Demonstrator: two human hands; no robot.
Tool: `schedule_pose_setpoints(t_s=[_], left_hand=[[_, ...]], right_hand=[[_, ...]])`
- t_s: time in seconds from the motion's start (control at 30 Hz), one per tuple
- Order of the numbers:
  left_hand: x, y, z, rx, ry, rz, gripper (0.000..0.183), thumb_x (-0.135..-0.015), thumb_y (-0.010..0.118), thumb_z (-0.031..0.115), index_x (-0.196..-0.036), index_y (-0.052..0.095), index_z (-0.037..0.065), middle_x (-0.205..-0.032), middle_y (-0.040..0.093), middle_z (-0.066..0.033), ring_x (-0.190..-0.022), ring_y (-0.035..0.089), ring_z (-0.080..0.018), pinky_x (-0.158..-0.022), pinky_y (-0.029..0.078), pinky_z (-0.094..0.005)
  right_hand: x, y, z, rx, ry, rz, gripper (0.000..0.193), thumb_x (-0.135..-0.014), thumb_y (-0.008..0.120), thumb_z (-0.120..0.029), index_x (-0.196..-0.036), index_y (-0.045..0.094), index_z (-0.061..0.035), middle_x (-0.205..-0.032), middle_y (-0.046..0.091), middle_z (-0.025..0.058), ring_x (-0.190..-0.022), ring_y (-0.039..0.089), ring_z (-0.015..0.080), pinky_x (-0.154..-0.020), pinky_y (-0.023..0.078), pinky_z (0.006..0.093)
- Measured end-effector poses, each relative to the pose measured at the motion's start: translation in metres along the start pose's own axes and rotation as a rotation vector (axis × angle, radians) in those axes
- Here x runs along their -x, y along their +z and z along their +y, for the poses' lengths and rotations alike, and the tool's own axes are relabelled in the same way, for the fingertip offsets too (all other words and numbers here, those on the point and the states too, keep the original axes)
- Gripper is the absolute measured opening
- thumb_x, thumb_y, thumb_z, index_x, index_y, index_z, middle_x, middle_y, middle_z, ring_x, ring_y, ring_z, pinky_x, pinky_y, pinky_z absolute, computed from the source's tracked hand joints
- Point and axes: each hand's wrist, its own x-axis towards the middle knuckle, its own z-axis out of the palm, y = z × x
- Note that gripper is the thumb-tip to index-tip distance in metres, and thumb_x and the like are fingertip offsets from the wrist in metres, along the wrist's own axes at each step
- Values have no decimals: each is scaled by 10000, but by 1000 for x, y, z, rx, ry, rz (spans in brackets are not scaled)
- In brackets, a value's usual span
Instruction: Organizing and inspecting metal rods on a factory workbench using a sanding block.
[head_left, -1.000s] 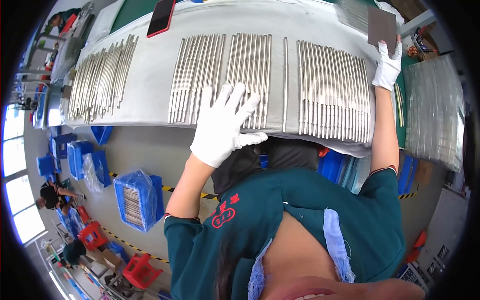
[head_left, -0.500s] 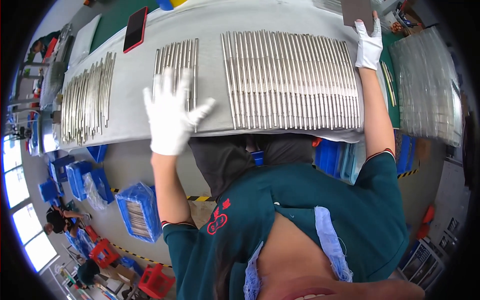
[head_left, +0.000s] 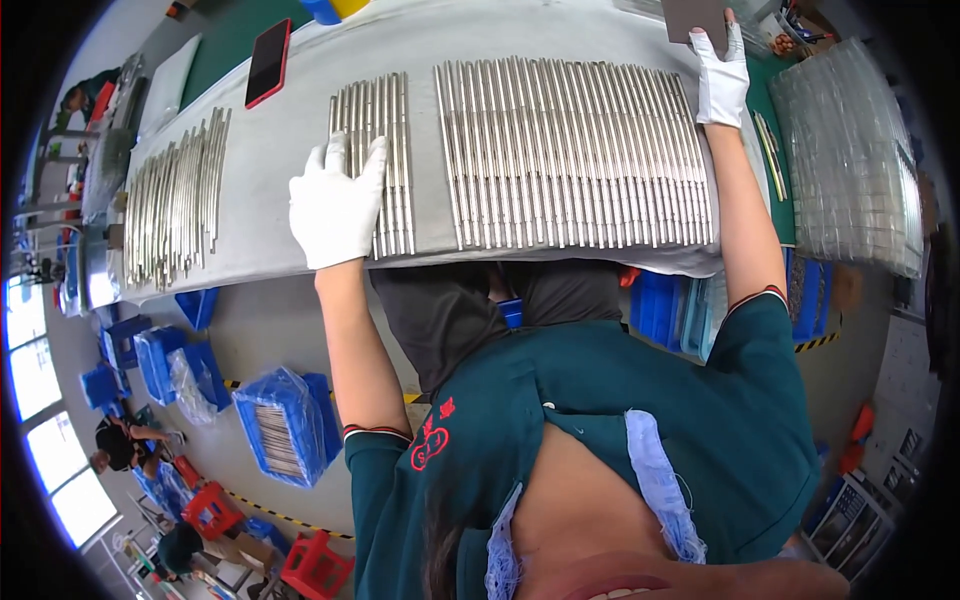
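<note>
My left hand (head_left: 338,208), in a white glove, lies over the left side of a small row of shiny metal rods (head_left: 396,165). Its thumb and fingers are apart, and the lower ends of some rods are hidden beneath it. A much wider row of similar metal rods (head_left: 575,155) lies side by side to the right, across a narrow gap. Beyond that row's upper right corner, my right hand (head_left: 722,80) grips a flat grey-brown plate (head_left: 692,14) cut off by the picture's top edge. Bare fingertips show from the right glove.
A looser bunch of rods (head_left: 175,195) lies at the left on the grey-covered table (head_left: 270,190). Behind it rests a red-edged phone (head_left: 268,62). Stacked clear plastic trays (head_left: 845,160) stand at the right. Blue bins (head_left: 285,425) sit on the floor; other people work at lower left.
My left hand has gone from spread to less spread fingers against the small row. Those rods now lie closer together and further right. My right hand and the plate have shifted slightly left and up.
</note>
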Motion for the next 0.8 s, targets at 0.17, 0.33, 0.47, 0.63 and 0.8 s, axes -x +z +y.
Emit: schedule_pose_setpoints(t_s=[0.17,0.33,0.47,0.63,0.8], left_hand=[[11,1,25,22,31,20,674,-902,509,636,-1287,632,96,-1264,620,-133,-976,618,-362,-861,511,-440],[19,1,8,-37,153,-8,553,-918,571,517,-1265,637,92,-1261,612,-173,-971,629,-367,-822,516,-423],[48,7,-23,130,554,168,554,-845,689,454,-1249,638,79,-1285,607,-188,-1097,609,-375,-904,492,-436],[72,7,-31,200,499,118,815,-694,716,676,-1263,644,97,-1309,607,-178,-1192,562,-408,-1092,293,-599],[54,8,-25,153,560,132,912,-618,653,786,-1288,643,167,-1313,607,-179,-1184,562,-432,-1090,272,-620]], right_hand=[[2,3,-2,-12,-6,0,622,-900,741,-247,-1453,489,-112,-1293,627,82,-1140,592,135,-954,455,247],[4,3,-12,88,8,1,610,-909,728,-266,-1455,489,-135,-1307,627,96,-1148,590,140,-961,451,253],[3,-2,-11,59,7,-4,623,-909,729,-257,-1465,477,-135,-1302,627,97,-1134,601,144,-954,459,256],[4,1,-15,-46,101,-18,611,-918,721,-216,-1466,468,-115,-1290,614,107,-1076,626,138,-930,494,258],[2,-1,-8,-34,53,-7,612,-919,720,-220,-1463,466,-106,-1300,607,103,-1097,624,162,-956,496,278]])
